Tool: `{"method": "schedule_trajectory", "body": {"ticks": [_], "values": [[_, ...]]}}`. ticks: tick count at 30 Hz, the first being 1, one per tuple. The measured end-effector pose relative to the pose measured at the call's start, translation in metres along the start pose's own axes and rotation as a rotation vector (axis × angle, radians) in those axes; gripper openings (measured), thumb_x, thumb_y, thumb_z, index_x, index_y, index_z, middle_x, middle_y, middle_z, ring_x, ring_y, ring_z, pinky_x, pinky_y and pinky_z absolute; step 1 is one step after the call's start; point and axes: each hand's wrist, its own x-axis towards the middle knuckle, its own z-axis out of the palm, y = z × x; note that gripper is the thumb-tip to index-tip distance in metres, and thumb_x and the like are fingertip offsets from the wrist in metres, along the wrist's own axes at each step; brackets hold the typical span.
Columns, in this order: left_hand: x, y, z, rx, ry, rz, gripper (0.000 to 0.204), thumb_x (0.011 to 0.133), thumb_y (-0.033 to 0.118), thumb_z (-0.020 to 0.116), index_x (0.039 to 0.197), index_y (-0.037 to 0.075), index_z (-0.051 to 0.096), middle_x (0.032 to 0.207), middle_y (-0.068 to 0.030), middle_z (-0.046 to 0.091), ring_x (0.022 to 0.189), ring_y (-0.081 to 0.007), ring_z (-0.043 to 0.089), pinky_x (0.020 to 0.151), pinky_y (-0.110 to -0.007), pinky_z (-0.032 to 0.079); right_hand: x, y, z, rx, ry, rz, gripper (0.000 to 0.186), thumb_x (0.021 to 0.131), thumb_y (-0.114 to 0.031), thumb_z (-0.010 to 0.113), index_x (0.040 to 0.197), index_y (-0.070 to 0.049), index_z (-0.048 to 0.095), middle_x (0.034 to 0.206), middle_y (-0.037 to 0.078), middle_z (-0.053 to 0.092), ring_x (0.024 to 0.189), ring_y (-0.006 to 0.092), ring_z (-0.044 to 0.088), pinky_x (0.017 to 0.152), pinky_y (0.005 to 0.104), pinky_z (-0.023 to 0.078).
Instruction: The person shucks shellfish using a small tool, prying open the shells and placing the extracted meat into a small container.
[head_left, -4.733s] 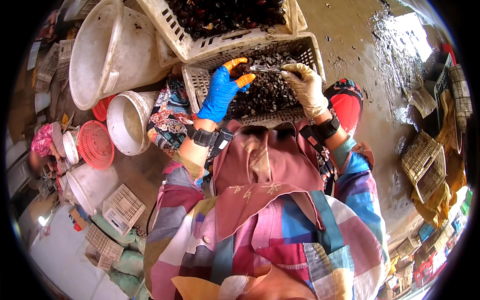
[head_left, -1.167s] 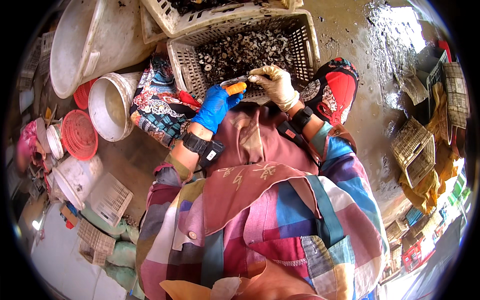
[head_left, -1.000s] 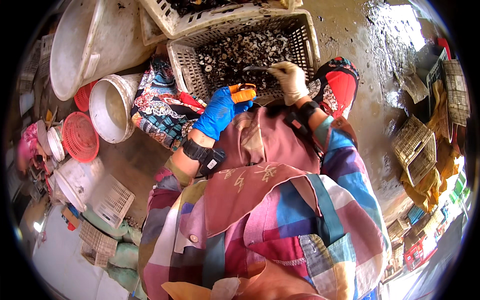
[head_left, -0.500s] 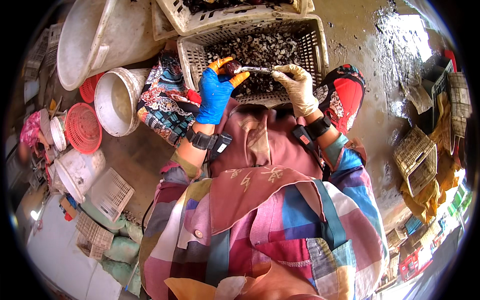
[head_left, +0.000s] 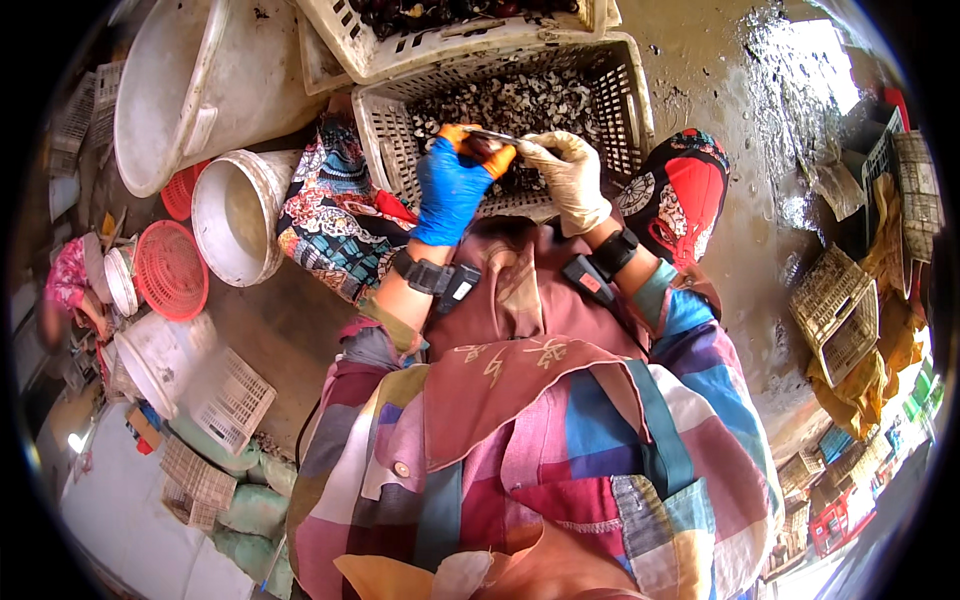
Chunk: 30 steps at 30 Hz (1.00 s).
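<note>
My left hand (head_left: pixel 450 192), in a blue glove with orange fingertips, pinches a small dark red shellfish (head_left: pixel 484 146). The fingers hide much of it, so its exact kind is unclear. My right hand (head_left: pixel 574 180), in a pale glove, is closed on a slim metal knife (head_left: pixel 497 135). The blade points left and lies across the shellfish between my left fingers. Both hands are over the near part of a dirty white slotted crate (head_left: pixel 642 95). Many dark and whitish shell bits (head_left: pixel 545 103) cover its bottom.
Another white crate (head_left: pixel 440 50) with dark red shellfish overlaps the far rim. Left of me stand a large white tub (head_left: pixel 160 100), a white bucket (head_left: pixel 207 215) and a red basket (head_left: pixel 172 270). Another person (head_left: pixel 72 285) is at far left. Wet floor (head_left: pixel 735 180) and stacked crates (head_left: pixel 835 305) lie right.
My hands have drawn closer together. The knife has shifted left, from meeting the shellfish's right side to lying across it, and the dark red surface is now mostly covered.
</note>
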Motion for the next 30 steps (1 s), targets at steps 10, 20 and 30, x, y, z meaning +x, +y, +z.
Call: {"method": "schedule_trajectory", "body": {"ticks": [10,20,30], "values": [[0.012,0.011,-0.011,-0.39,-0.067,-0.297,0.043,0.066,-0.003,0.076,0.105,0.001,0.057,0.09,-0.0041,0.062,0.079,-0.0102,0.058,0.076,-0.024,0.051,0.01,-0.008,-0.016,0.004,-0.014,-0.091,0.013,0.076,-0.006,0.069,0.087,0.001,0.065,0.077,0.002,0.063,0.07,0.0075,0.056,0.066,0.0205,0.046],[0.005,-0.01,-0.01,-0.033,0.004,-0.017,0.044,0.065,0.003,0.078,0.102,0.002,0.055,0.086,-0.0066,0.063,0.075,-0.0105,0.06,0.067,-0.024,0.051,0.01,-0.007,-0.032,-0.39,-0.033,-0.215,0.016,0.074,-0.013,0.072,0.085,-0.003,0.067,0.074,0.005,0.065,0.067,0.0085,0.056,0.064,0.0229,0.046],[0.015,-0.021,-0.016,-0.132,0.014,0.012,0.039,0.069,-0.008,0.071,0.103,0.0,0.053,0.083,-0.003,0.058,0.074,-0.0103,0.057,0.072,-0.025,0.052,0.005,0.001,-0.001,-0.135,0.049,0.017,0.015,0.074,-0.013,0.072,0.082,-0.002,0.067,0.068,0.002,0.063,0.061,0.0056,0.054,0.057,0.0204,0.045]]}}
